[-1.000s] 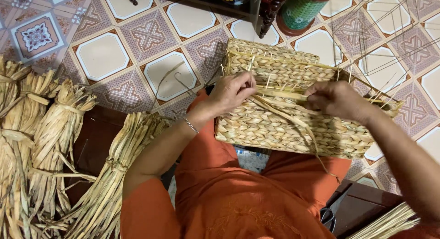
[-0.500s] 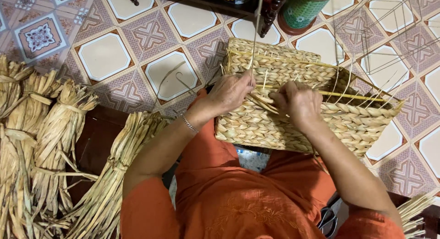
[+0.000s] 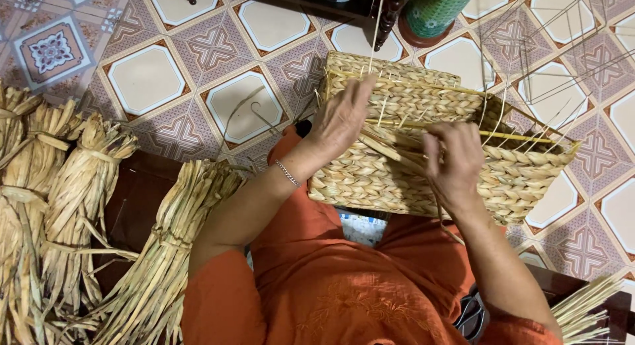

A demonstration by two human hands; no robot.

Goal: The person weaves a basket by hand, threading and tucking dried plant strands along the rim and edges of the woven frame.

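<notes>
- Far left of both hands: tied bundles of dried reed (image 3: 63, 206) lie on the floor, well apart from either grip; one more bundle (image 3: 165, 252) leans just beside the person's left elbow.
- Patterned floor tiles (image 3: 149, 77) show above the bundles, beyond the left forearm.
- Thin chain bracelet (image 3: 288, 173) sits on the left wrist.
- Left hand (image 3: 340, 117): rests on the upper left part of the woven basket (image 3: 397, 179), fingers stretched up along the weave towards the rim; fingertips appear pinched together on a thin pale strand (image 3: 375, 27) that runs straight up from the grip.
- Woven basket lies on its side across the person's lap, under and between both hands, open end facing right.
- Right hand (image 3: 456, 161): just right of the left hand, fingers curled and clamped on flat reed strips (image 3: 390, 150) that run back leftwards across the basket side.
- Yellow stick (image 3: 516, 134) runs along the basket rim, just right of the right grip.
- Above the right grip: green cylindrical container (image 3: 433, 11) on the floor, apart from the basket.
- Wire frames (image 3: 562, 47) lie upper right, beyond the basket.
</notes>
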